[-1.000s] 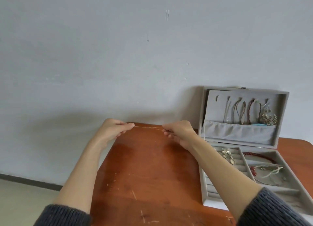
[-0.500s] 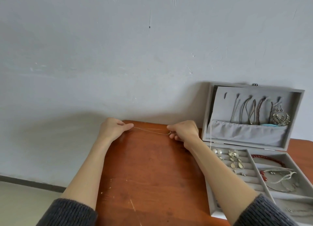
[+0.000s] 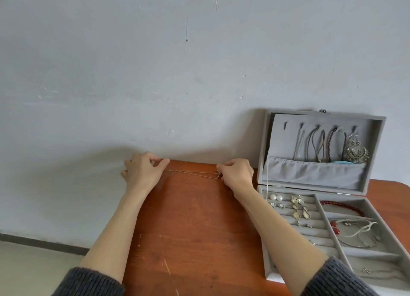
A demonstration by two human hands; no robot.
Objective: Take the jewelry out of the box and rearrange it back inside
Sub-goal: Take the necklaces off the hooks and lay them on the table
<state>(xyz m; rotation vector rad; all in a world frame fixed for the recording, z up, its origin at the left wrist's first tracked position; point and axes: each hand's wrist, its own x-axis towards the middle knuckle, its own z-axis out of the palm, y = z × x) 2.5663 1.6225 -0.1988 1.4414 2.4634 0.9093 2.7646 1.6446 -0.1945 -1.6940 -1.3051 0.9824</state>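
Two hands were up at centre frame, the left hand (image 3: 142,171) and right hand (image 3: 236,173), with one thin chain (image 3: 192,173) between them. One grey jewelry box (image 3: 264,140) stood open at right. Inside it lay two pearl studs (image 3: 275,197), one red bead bracelet (image 3: 342,206) and two teardrop earrings (image 3: 300,211).

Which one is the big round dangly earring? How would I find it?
Find the grey jewelry box on the right side of the wooden table and look inside its raised lid. Several thin necklaces hang there in a row; the earring hangs at their right end. It alone is a wide silver hoop with little drops along its bottom.
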